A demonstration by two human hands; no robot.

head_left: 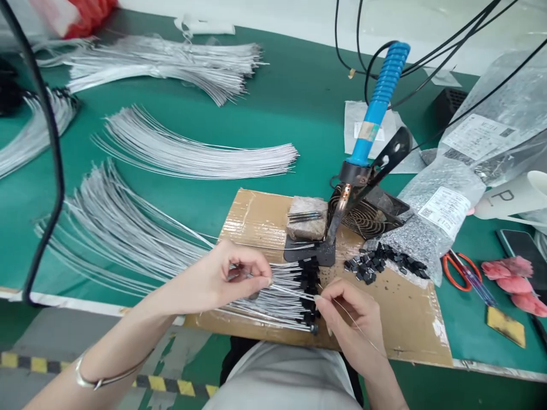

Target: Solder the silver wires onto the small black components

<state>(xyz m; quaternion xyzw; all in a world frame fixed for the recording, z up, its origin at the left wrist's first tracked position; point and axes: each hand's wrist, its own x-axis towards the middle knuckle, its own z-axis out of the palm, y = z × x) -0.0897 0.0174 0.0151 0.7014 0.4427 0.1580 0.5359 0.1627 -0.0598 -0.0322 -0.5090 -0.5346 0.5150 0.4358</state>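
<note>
My left hand (239, 276) is closed in a pinch on a white wire (293, 292), which stretches to the right over a bundle. The fingertips of my right hand (356, 322) are pinched together at that wire's end. A thin bare wire (351, 320), which looks like solder, runs from those fingers back across the right palm. Beneath the hands lies a fan of white wires (141, 233), their right ends fitted with black connectors (310, 273). Just beyond, a blue-handled soldering iron (380, 102) leans upright in its stand (327, 253).
Cardboard (405, 333) covers the front of the green table (299, 85). Loose black connector pieces (371, 263) lie right of the stand, near a small fan (363, 213), plastic bags (448, 193) and red-handled scissors (455, 270). More wire bundles (200, 148) lie behind. A black cable (53, 131) hangs at left.
</note>
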